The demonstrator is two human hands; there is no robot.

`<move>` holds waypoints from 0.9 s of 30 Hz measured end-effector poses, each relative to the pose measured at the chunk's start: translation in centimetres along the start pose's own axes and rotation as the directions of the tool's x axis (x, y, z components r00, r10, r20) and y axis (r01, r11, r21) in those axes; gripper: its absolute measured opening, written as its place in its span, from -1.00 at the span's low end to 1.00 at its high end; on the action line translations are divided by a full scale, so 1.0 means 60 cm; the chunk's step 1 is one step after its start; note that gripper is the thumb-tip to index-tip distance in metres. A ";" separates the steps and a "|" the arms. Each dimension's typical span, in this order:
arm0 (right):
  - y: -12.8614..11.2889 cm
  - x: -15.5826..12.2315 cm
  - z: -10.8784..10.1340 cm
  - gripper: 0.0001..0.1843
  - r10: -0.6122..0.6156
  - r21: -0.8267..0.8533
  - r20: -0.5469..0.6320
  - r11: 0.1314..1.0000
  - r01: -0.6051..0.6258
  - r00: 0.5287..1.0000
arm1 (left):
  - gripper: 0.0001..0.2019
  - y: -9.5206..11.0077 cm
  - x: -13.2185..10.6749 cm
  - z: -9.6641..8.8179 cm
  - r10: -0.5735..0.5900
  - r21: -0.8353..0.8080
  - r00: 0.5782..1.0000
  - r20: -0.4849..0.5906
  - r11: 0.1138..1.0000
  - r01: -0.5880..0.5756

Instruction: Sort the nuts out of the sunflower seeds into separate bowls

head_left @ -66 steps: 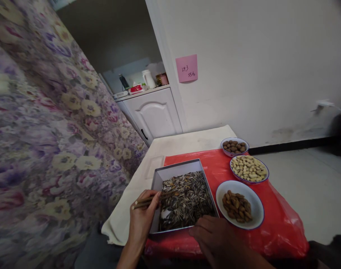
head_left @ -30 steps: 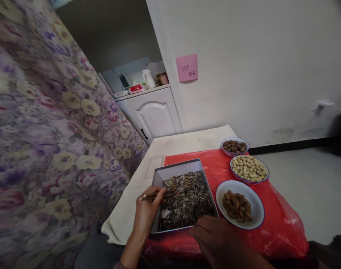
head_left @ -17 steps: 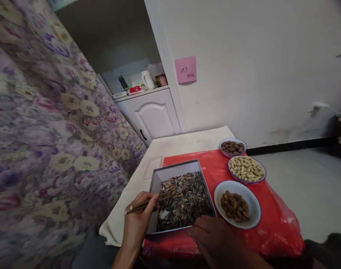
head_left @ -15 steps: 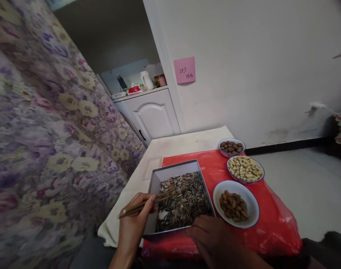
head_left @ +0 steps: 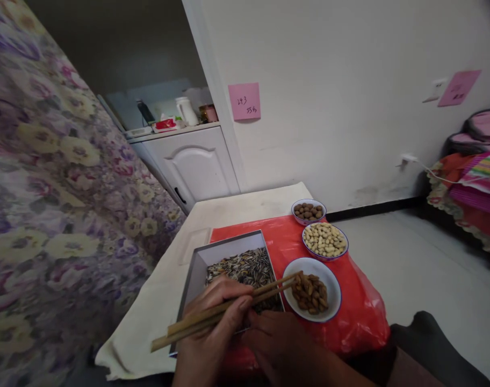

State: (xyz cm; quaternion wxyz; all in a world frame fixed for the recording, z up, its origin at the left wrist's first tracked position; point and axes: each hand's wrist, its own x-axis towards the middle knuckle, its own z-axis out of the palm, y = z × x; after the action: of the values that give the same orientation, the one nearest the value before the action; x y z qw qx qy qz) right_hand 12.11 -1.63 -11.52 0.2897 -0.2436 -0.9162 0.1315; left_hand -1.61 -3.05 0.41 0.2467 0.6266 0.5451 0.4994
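Observation:
My left hand (head_left: 221, 317) is closed around a pair of wooden chopsticks (head_left: 229, 306). Their tips reach over the white bowl (head_left: 332, 286) and meet the upper left of a heap of almonds (head_left: 310, 294); whether a nut is between them I cannot tell. Behind my hands lies a shallow grey box (head_left: 224, 245) spread with sunflower seeds (head_left: 247, 266), partly hidden by my left hand. My right hand (head_left: 269, 338), dark in shadow, has curled fingers at the box's near right corner and seems to grip its edge.
Beyond the almonds stand a bowl of peanuts (head_left: 324, 239) and a smaller bowl of round brown nuts (head_left: 308, 210). Red plastic sheeting (head_left: 361, 317) covers part of the cream tablecloth (head_left: 148, 317). A floral curtain (head_left: 67, 215) hangs at the left, before a white cabinet (head_left: 196, 166).
My left hand has swung the chopsticks rightward from the sunflower seeds to the almond bowl. My right hand stays at the box's near corner. The view has turned right.

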 end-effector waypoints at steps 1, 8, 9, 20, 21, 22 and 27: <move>0.000 0.000 0.000 -0.88 -0.003 0.003 0.001 1.000 0.003 1.000 | -0.81 0.000 -0.001 0.002 -0.002 -0.014 1.000 0.004 1.000 0.002; -0.005 0.001 -0.014 -0.90 0.006 0.013 0.055 1.000 -0.007 0.998 | -0.87 -0.010 -0.008 -0.029 -0.014 -0.025 0.993 -0.119 1.000 0.011; -0.006 0.001 -0.015 -0.89 0.002 0.018 0.050 1.000 -0.003 0.999 | -0.87 -0.015 -0.007 -0.038 -0.015 -0.005 0.988 -0.155 1.000 0.014; -0.007 -0.006 -0.001 -0.81 0.008 0.071 -0.036 0.997 -0.006 0.999 | -0.71 -0.169 0.006 -0.105 -0.156 0.214 0.974 -0.163 0.958 0.189; -0.006 -0.007 0.001 -0.80 0.003 0.070 -0.038 0.998 -0.001 0.999 | -0.70 -0.175 0.007 -0.103 -0.164 0.213 0.974 -0.156 0.957 0.195; -0.005 -0.007 0.003 -0.80 0.000 0.070 -0.035 0.998 0.002 0.999 | -0.70 -0.180 0.007 -0.100 -0.170 0.211 0.973 -0.154 0.957 0.201; -0.002 -0.007 0.007 -0.84 -0.004 0.071 0.001 0.997 0.004 1.000 | -0.71 -0.186 0.007 -0.092 -0.157 0.227 0.975 -0.156 0.955 0.190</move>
State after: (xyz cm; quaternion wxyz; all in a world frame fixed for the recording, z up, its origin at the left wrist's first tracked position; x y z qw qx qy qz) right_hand 12.15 -1.98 -12.03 0.2980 -0.2312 -0.9116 0.1633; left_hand -11.48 -0.78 -6.87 0.1741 0.5657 0.6702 0.4478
